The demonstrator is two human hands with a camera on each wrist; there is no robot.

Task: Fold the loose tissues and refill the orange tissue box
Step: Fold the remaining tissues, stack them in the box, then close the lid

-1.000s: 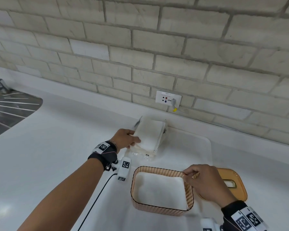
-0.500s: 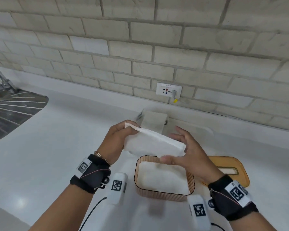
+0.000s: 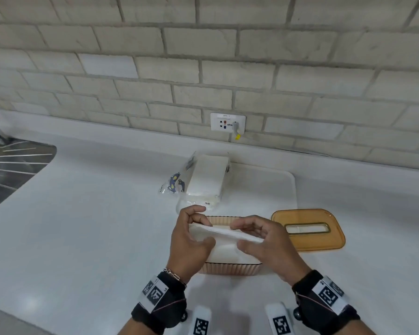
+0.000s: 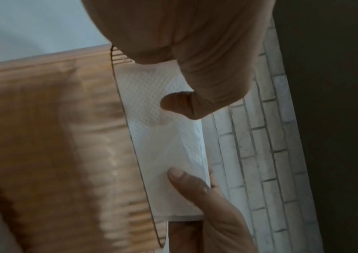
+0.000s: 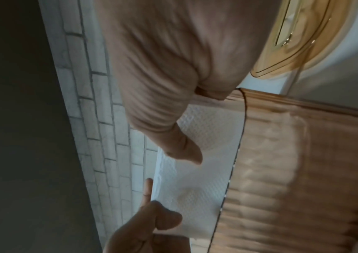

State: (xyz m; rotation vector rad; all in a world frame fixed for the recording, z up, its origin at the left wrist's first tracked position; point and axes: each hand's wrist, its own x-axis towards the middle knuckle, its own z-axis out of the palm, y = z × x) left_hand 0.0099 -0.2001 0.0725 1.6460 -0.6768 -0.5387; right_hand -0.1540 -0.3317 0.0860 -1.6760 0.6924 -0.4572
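Both forearms reach forward over the white countertop [image 3: 87,213], wrists level. The left hand [image 3: 189,240] and the right hand [image 3: 269,247] are curled around the two ends of a white embossed folded tissue [image 3: 224,234] — each thumb lies under it, the other fingers above. The tissue hangs just above the ribbed orange plastic tissue box [image 3: 230,268], which stands open. The flat orange lid with a slot [image 3: 309,229] lies just to the right, and an opened pack of white tissues [image 3: 206,182] behind.
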